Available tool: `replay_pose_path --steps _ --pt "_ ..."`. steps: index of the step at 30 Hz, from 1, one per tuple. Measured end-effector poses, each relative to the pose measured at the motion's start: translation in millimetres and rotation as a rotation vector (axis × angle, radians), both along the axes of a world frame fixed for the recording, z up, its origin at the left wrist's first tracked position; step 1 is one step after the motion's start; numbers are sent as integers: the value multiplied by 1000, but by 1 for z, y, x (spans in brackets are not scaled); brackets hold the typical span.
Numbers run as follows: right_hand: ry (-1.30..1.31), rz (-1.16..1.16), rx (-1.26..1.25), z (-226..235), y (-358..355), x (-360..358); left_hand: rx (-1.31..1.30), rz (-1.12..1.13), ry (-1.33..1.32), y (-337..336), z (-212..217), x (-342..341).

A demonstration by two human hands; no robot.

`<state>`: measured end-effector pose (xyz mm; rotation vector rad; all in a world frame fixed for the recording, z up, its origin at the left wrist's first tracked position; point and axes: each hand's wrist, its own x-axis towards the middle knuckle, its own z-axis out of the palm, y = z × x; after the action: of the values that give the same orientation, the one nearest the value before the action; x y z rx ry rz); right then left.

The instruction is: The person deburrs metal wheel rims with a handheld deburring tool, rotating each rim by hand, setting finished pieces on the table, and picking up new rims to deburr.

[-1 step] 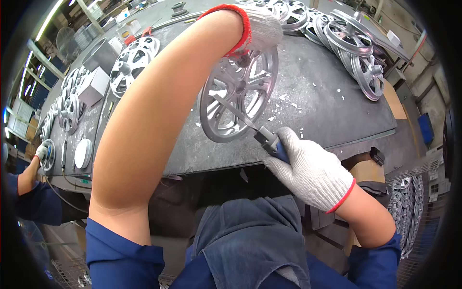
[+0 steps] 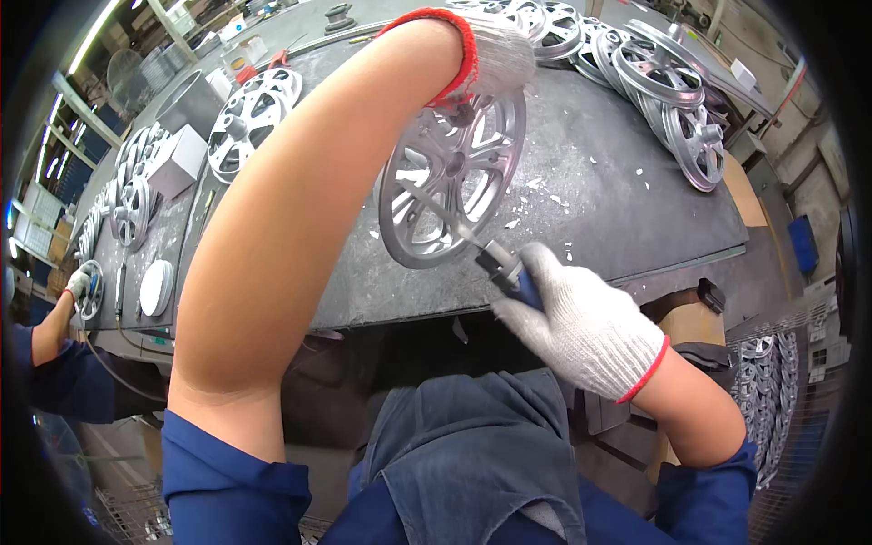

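A silver spoked wheel [image 2: 454, 165] stands tilted on its rim on the dark bench, in front of me. My left hand [image 2: 500, 59], in a white knitted glove with a red cuff, reaches over and grips its top edge; the fingers are mostly hidden. Closed around a blue-handled tool [image 2: 505, 272] with a grey collar and a long flat file-like blade is my right hand [image 2: 590, 327], gloved the same way. The blade, slightly blurred, reaches across the wheel's lower left spokes; whether its tip touches metal I cannot tell.
White chips [image 2: 556, 185] lie scattered over the dark benchtop [image 2: 609, 227]. Stacked wheels [image 2: 658, 68] line the far right, and another wheel [image 2: 243, 127] stands left of my forearm near a white box [image 2: 177, 162]. At far left a co-worker's gloved hand [image 2: 80, 283] holds a wheel.
The tool and my right hand have shifted very slightly left, and the tool looks more blurred. The wheel and my left hand are almost unmoved.
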<state>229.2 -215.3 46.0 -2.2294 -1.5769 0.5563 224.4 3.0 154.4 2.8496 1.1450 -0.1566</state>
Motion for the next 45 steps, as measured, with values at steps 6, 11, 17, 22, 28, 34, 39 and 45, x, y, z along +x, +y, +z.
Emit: replay_pose_path --steps 6,11,17,22,28,34,39,45 --pt "-13 56 11 -2 1 -2 471 -716 298 45 -15 6" --pt "-79 93 17 5 -2 -4 420 -667 251 51 -21 12" --pt "126 57 -128 15 -1 -9 481 -711 326 48 -18 13" --pt "120 53 -100 8 -1 4 356 -631 289 34 -14 8" --pt "-22 59 70 -8 6 -20 80 -475 90 72 -29 -29" --pt "634 130 -169 -46 2 -36 519 -882 -389 48 -55 -96" --pt "1664 96 -495 -84 3 -47 -330 38 -800 -9 -50 -175" --pt "1070 -82 -292 -55 -7 -26 -430 48 -1346 -37 -109 -204"
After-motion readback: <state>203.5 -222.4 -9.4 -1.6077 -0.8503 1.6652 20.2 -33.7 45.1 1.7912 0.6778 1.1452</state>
